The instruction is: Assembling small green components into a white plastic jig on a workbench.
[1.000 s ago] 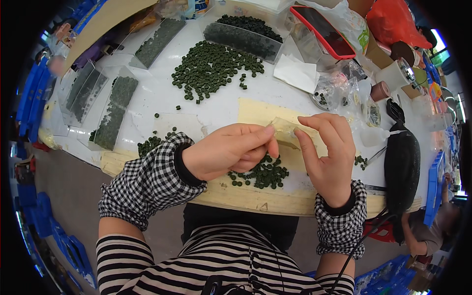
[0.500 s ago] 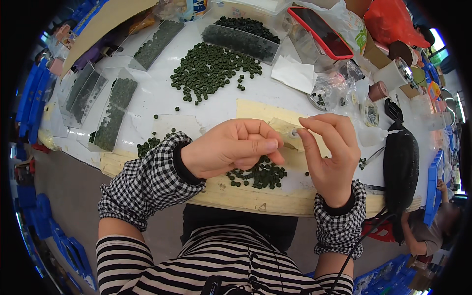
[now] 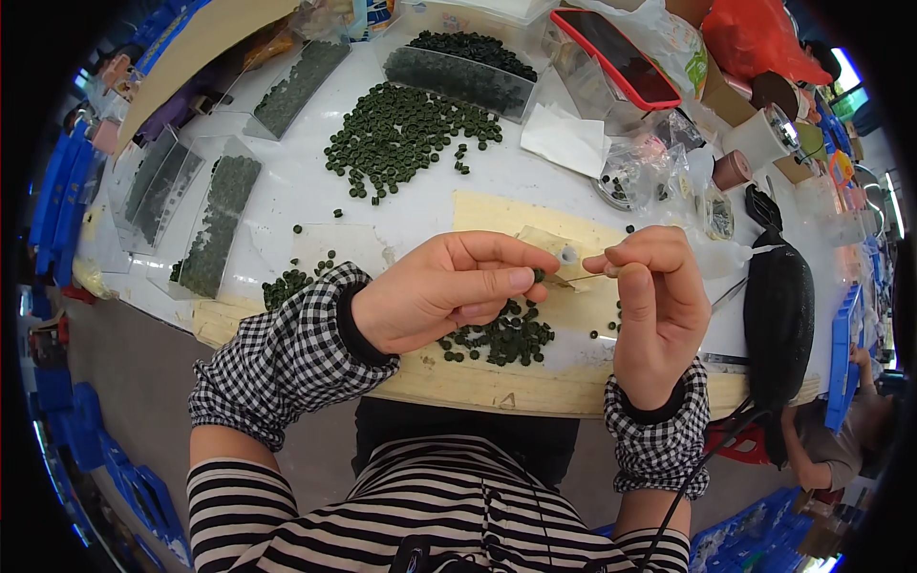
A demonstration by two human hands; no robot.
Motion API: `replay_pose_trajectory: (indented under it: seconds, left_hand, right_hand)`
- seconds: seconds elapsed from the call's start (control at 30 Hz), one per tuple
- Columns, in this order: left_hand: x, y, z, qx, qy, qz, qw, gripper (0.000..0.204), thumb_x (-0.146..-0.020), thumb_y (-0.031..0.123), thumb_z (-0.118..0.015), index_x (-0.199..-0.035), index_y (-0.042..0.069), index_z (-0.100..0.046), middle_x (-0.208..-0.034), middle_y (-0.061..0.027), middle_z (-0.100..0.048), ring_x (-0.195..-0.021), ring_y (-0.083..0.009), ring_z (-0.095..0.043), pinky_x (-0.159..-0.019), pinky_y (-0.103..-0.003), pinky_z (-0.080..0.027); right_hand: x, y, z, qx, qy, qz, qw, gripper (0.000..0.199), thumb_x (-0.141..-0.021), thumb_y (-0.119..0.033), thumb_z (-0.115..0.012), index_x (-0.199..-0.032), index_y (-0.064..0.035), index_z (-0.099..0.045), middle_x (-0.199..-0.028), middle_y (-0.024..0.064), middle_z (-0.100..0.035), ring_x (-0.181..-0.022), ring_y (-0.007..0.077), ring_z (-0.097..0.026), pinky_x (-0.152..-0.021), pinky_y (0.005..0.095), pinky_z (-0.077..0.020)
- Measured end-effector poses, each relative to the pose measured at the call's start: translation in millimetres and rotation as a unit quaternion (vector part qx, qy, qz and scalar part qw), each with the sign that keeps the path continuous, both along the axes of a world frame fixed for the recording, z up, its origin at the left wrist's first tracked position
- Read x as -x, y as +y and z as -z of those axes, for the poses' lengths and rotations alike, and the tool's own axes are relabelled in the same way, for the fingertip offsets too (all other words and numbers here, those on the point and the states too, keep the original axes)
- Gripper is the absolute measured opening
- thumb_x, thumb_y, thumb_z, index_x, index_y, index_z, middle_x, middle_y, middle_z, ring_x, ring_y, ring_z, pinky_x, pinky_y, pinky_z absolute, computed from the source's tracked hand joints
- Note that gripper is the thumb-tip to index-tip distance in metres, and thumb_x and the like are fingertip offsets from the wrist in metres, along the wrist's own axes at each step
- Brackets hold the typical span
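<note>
My left hand (image 3: pixel 454 291) is closed, pinching a small dark green round piece (image 3: pixel 539 276) between thumb and forefinger. Facing it, my right hand (image 3: pixel 659 301) pinches a thin, needle-like rod (image 3: pixel 581 279), which reaches toward the green piece. Whether the rod's tip touches or enters the piece is too small to tell. Just beyond the fingertips stands a small white tube-like part (image 3: pixel 568 256) on a yellowish pad (image 3: pixel 497 212). Loose green pieces (image 3: pixel 506 339) lie below my left hand, near the table's front edge.
A large pile of green pieces (image 3: pixel 396 138) lies farther back, before a transparent bin (image 3: pixel 463 76). Transparent trays (image 3: pixel 220 224) hold more at left. A red-cased phone (image 3: pixel 616 57), white tissue (image 3: pixel 564 138), plastic bags and a black pouch (image 3: pixel 778 315) lie to the right.
My right fingers have drawn back from the small white part, curled, and now hold the thin rod. In my left fingertips the green piece now shows. The view has shifted slightly.
</note>
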State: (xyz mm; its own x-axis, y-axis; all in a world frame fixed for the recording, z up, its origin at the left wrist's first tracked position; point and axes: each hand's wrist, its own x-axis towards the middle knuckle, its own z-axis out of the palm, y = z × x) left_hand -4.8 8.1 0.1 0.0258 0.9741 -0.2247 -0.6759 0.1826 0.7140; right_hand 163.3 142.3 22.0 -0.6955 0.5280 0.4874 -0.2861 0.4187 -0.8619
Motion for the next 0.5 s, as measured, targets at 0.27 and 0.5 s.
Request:
replay_pose_trajectory:
  seconds: [0.27,0.5]
  left_hand:
    - [0.0,-0.3,-1.8,0.005,0.031,-0.012,0.999,0.027,-0.095,0.009,-0.056,-0.12,0.002,-0.059,-0.1,-0.0083,-0.067,-0.057,-0.0024,-0.035,-0.053,-0.017,-0.032]
    - [-3.8,-0.2,-2.4,0.005,0.025,-0.039,0.999,0.024,-0.095,0.009,-0.056,-0.118,0.004,-0.059,-0.097,-0.0071,-0.066,-0.056,-0.0022,-0.034,-0.053,-0.016,-0.031]
  right_hand:
    - [0.4,-1.4,-0.1,-0.005,0.002,-0.003,1.0,0.01,-0.093,-0.005,-0.057,-0.099,0.0028,-0.059,-0.096,0.0087,-0.053,-0.083,0.0118,-0.054,-0.075,0.0228,-0.0434]
    - [0.3,-1.4,0.3,-0.009,-0.004,-0.008,1.0,0.009,-0.093,-0.005,-0.057,-0.099,0.0026,-0.059,-0.096,0.0085,-0.053,-0.083,0.0117,-0.055,-0.074,0.0228,-0.0438]
